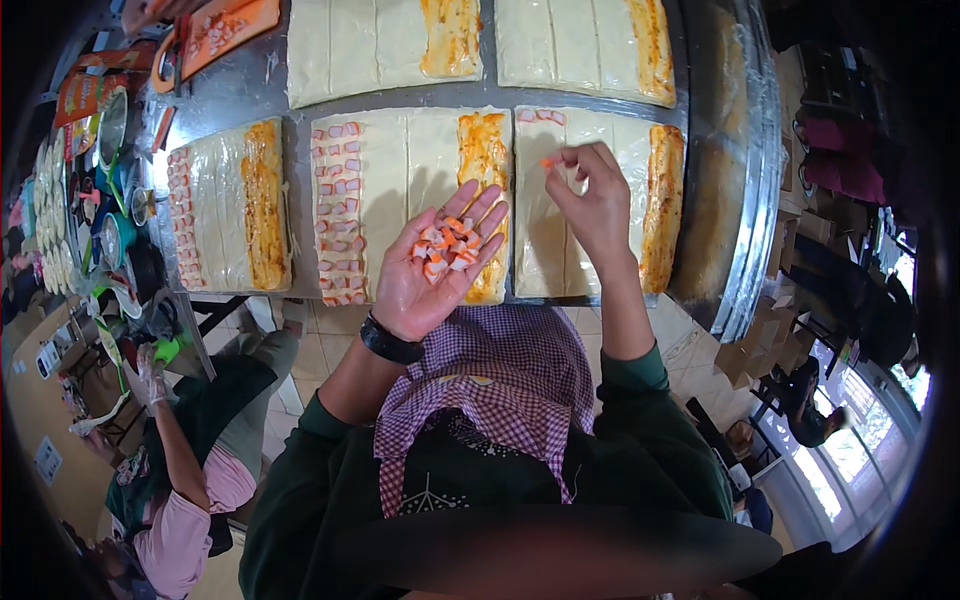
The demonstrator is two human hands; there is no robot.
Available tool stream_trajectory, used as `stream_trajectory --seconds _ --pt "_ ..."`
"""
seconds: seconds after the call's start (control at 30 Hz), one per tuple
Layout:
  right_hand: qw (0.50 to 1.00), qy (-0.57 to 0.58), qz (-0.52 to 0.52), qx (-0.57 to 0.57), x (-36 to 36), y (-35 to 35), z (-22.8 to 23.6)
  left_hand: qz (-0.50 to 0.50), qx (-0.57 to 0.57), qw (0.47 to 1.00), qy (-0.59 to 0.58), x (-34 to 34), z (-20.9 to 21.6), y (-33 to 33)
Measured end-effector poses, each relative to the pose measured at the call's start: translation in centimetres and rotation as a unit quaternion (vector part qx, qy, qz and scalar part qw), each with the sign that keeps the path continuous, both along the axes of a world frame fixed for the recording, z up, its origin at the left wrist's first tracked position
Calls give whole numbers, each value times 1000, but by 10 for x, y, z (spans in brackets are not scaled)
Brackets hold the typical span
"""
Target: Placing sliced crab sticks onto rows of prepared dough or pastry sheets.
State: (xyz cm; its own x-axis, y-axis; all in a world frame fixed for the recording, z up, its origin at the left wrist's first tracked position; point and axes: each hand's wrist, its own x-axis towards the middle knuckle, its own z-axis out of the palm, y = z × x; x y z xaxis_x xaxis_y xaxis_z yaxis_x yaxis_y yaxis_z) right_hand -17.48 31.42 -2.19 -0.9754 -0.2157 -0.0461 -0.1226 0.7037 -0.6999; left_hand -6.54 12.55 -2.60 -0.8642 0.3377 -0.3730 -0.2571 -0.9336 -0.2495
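My left hand (425, 270) is palm up with its fingers stretched out, cupping a small heap of chopped crab stick pieces (446, 248), orange and white. It hovers over the middle dough sheet (385, 215), which has crab pieces along its left edge and an orange sauce strip at its right. Over the right dough sheet (585, 265), my right hand (596, 200) pinches one orange crab stick piece (548, 162) between thumb and fingers. A short row of crab pieces (541, 116) lies at that sheet's far left corner.
More sauced dough sheets lie at the left (215, 215) and along the far side (385, 50) of the metal table (400, 98). At the far left, another person's hand is near an orange cutting board (228, 32). A co-worker (185, 440) stands at lower left.
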Motion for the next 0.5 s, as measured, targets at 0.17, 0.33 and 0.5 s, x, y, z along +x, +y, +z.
stream_trajectory --seconds 0.17,0.33,0.5 --pt "972 185 90 114 -29 -20 -15 32 7 999 -8 -19 0 -15" --pt "955 218 121 159 -27 -22 -24 55 17 998 1 -30 -7 -18" --pt "951 247 107 151 -26 -20 -31 49 23 999 -5 -43 -12 -14"
